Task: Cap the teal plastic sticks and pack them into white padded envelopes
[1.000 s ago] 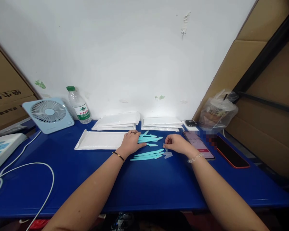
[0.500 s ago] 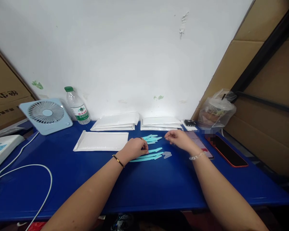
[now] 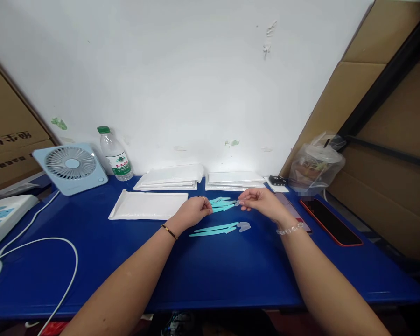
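Observation:
My left hand (image 3: 195,210) is closed, its fingertips pinching the handle end of a turquoise eyebrow razor (image 3: 224,206). Opposite it, my right hand (image 3: 262,204) pinches a small clear blade cap (image 3: 237,203) at the razor's blade end. Whether the cap sits on the blade or just touches it I cannot tell. Several more turquoise razors (image 3: 220,199) lie in a pile right behind the held one, partly overlapped by it. Nearer to me, two razors (image 3: 215,229) rest side by side on the blue table, with loose clear caps (image 3: 244,227) at their right ends.
A white padded packet (image 3: 147,205) lies left of my left hand. Stacks of white packets (image 3: 170,176) line the wall. Phones (image 3: 331,223) and a bagged drink cup (image 3: 317,163) are on the right. A blue fan (image 3: 70,165), a water bottle (image 3: 116,154) and a white cable (image 3: 76,261) are on the left.
My left hand moved to the near row, picked up one razor and brought it back toward the pile. The near row went from three razors to two. My right hand's cap now meets the razor.

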`<state>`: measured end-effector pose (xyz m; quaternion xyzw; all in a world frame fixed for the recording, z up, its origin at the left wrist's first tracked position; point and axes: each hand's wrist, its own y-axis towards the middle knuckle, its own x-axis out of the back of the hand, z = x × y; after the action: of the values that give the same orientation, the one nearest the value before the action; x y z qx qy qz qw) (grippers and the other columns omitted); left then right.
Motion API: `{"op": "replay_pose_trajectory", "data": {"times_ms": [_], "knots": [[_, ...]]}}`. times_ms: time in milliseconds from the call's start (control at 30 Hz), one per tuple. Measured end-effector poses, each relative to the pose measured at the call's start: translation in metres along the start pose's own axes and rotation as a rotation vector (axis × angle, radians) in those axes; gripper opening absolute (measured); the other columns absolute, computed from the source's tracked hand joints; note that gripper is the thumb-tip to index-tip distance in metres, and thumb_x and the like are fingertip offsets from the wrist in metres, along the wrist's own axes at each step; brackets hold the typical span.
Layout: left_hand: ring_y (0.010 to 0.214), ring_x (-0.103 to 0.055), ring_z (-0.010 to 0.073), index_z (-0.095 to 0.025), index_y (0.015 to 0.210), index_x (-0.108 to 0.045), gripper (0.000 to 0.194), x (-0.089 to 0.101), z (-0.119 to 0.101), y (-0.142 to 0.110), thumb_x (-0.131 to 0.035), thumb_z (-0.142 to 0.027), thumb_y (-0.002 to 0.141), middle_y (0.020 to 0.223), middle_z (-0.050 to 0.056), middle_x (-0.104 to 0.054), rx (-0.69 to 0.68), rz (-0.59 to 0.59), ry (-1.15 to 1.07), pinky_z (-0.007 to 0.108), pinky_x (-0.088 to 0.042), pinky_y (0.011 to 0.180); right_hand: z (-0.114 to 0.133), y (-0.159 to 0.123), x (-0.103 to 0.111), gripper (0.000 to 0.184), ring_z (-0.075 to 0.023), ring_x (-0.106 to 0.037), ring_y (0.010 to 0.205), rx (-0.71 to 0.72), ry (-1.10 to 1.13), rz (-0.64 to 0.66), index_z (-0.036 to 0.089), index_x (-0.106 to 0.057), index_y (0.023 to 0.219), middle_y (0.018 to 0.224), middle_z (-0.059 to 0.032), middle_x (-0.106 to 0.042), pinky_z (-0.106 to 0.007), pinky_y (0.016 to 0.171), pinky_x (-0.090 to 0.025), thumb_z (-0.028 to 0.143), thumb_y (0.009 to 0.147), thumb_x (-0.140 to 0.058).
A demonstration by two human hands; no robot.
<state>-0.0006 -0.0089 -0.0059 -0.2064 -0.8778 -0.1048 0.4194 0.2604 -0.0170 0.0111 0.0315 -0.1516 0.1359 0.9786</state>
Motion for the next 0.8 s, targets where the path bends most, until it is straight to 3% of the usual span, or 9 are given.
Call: {"op": "replay_pose_trajectory", "data": {"times_ms": [300, 433, 533, 633, 700, 800], "knots": [[0.068, -0.059, 0.016, -0.02, 0.085, -0.061, 0.02, -0.005, -0.001, 0.004, -0.052, -0.038, 0.081, 0.076, 0.001, -0.065, -0.024, -0.028, 0.019, 0.025, -0.039, 0.057, -0.009, 0.006, -0.023, 0.033, -0.0163, -0.066, 0.066, 0.021, 0.038, 0.046, 0.013, -0.063, 0.088, 0.069, -0.0049, -0.068, -0.027, 0.062, -0.05, 0.039, 0.068, -0.072], [0.074, -0.059, 0.0168, -0.022, 0.083, -0.062, 0.014, -0.006, 0.002, 0.005, -0.055, -0.033, 0.08, 0.079, 0.0, -0.066, -0.034, -0.104, 0.194, 0.026, -0.039, 0.062, -0.014, 0.005, -0.01, 0.032, -0.0151, -0.062, 0.066, 0.034, -0.268, -0.021, 0.015, -0.065, 0.088, 0.076, -0.004, -0.067, -0.026, 0.06, -0.048, 0.037, 0.066, -0.072], [0.082, -0.059, 0.0183, -0.022, 0.088, -0.064, 0.018, -0.004, -0.001, 0.002, -0.061, -0.035, 0.076, 0.089, 0.002, -0.066, -0.08, -0.15, 0.289, 0.027, -0.04, 0.068, -0.015, 0.002, 0.005, 0.024, -0.0149, -0.059, 0.064, -0.027, -0.488, 0.181, 0.016, -0.068, 0.077, 0.072, -0.0025, -0.066, -0.024, 0.057, -0.044, 0.035, 0.063, -0.073], [0.081, -0.06, 0.0181, -0.023, 0.086, -0.066, 0.026, -0.003, -0.008, -0.003, -0.063, -0.045, 0.073, 0.089, 0.001, -0.066, -0.146, -0.023, 0.285, 0.025, -0.039, 0.065, -0.014, 0.0, 0.008, 0.02, -0.0151, -0.058, 0.062, -0.086, -0.567, 0.331, 0.017, -0.068, 0.072, 0.068, -0.0019, -0.066, -0.024, 0.055, -0.042, 0.033, 0.062, -0.073], [0.076, -0.059, 0.0172, -0.023, 0.081, -0.067, 0.023, -0.004, -0.012, -0.005, -0.064, -0.044, 0.072, 0.084, 0.001, -0.067, -0.156, 0.09, 0.296, 0.024, -0.038, 0.062, -0.013, 0.0, 0.006, 0.018, -0.0152, -0.057, 0.062, -0.085, -0.602, 0.3, 0.017, -0.066, 0.07, 0.068, -0.002, -0.065, -0.024, 0.055, -0.041, 0.032, 0.062, -0.072], [0.07, -0.058, 0.0161, -0.021, 0.074, -0.066, 0.014, -0.006, -0.013, -0.006, -0.061, -0.035, 0.075, 0.077, 0.001, -0.067, -0.127, 0.108, 0.342, 0.024, -0.036, 0.059, -0.01, -0.001, 0.007, 0.017, -0.0148, -0.058, 0.062, -0.101, -0.529, 0.266, 0.016, -0.063, 0.072, 0.07, -0.003, -0.066, -0.024, 0.056, -0.042, 0.032, 0.067, -0.068]]}}
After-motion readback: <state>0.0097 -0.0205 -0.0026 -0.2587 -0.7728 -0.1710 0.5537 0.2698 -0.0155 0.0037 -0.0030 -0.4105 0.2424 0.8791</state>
